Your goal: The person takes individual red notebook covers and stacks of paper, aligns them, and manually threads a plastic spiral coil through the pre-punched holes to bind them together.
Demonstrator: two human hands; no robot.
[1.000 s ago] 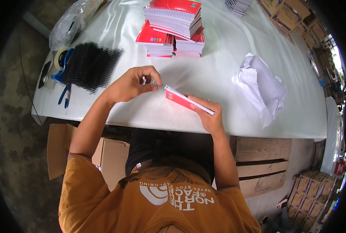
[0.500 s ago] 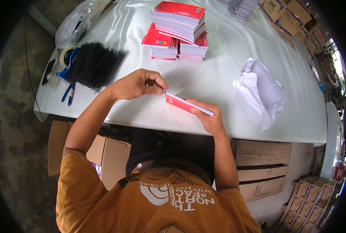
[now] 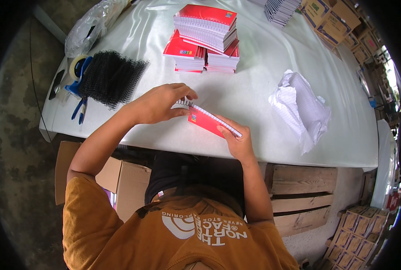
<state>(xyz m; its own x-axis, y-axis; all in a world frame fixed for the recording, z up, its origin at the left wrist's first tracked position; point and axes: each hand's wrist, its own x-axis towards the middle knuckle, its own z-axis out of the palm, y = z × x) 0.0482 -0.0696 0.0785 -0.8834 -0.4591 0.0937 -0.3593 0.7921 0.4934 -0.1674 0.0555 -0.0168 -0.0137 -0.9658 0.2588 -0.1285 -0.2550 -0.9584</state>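
My right hand grips the right end of a red-covered notebook, thumb on the cover, its punched white page edge facing up and away. At the notebook's left end, a dark wire spiral coil sticks out from the holes. My left hand curls around this coil, with fingers above it and the thumb below. Beyond my left wrist lies a pile of black spiral coils. Several red notebooks are piled in stacks ahead of my hands; no coils show on their punched edges.
Blue-handled pliers and a blue tape dispenser lie left of the coil pile. Crumpled white paper sits on the right side of the white-covered table. A clear plastic bag rests at far left. Cartons stand beyond the far right.
More of the coil now shows between my left fingers, left of the notebook. My left fingers have spread a little, and the notebook has shifted slightly left with my right hand.
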